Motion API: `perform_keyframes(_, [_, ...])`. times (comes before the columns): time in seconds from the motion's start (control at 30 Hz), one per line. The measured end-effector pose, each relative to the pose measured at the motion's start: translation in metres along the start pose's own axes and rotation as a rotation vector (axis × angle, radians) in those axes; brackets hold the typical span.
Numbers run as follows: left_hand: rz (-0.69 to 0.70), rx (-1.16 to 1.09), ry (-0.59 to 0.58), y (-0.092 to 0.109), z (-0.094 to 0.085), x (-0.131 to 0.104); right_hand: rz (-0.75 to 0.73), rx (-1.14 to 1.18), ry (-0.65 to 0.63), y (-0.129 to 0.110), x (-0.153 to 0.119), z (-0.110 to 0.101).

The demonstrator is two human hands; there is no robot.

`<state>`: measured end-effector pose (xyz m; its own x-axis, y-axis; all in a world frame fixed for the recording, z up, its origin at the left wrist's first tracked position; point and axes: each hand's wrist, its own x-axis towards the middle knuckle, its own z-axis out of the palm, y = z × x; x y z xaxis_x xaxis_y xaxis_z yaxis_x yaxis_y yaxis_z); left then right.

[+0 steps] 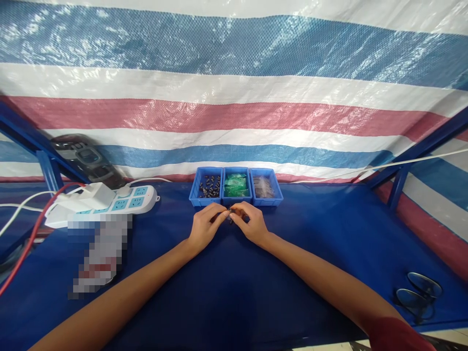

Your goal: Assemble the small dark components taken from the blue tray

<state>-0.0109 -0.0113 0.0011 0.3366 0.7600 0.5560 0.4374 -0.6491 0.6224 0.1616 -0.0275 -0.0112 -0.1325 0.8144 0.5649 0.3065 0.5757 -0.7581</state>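
Observation:
My left hand (205, 225) and my right hand (252, 223) meet fingertip to fingertip above the blue table, just in front of the bins. Both are closed in a pinch around a small dark part (231, 220), mostly covered by the fingers; its kind is too small to make out. Beyond them three blue bins stand side by side. Several small black metal-looking pieces lie in the left bin (205, 201). Green plastic packets fill the middle bin (237, 200), and clear plastic bags with brownish contents lie in the right bin (268, 201).
A white power strip (145, 201) with plugged-in adapters and cables lies at the left, near a blurred-out packet (104, 253). Behind it leans a dark wrapped object (89, 158). Eyeglasses (419, 295) rest at the right. Striped sheeting (234, 117) hangs behind the blue table (310, 234).

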Motion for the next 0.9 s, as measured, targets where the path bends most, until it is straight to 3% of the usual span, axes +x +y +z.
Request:
perform_keyframes(0.17, [-0.040,0.012,0.008,0.003,-0.001,-0.001,0.002,0.008,-0.010,0.000,0.001,-0.001])
perform_keyframes(0.43, [0.107,0.006,0.043,0.003,0.001,-0.002,-0.030,-0.001,-0.002,0.001,0.001,-0.001])
perform_keyframes(0.53, [0.099,0.015,0.037,0.004,0.000,-0.002,-0.033,-0.023,-0.012,0.001,0.002,-0.001])
perform_keyframes(0.67, [0.008,0.033,0.021,0.007,0.000,-0.001,-0.039,-0.063,0.004,0.001,0.002,-0.001])
perform_keyframes(0.77, [-0.145,-0.001,0.044,0.008,-0.002,0.003,-0.008,-0.055,0.016,0.001,0.002,-0.001])
perform_keyframes(0.9, [-0.317,-0.067,0.100,0.006,-0.014,0.022,0.008,-0.034,0.003,0.000,0.001,0.000])
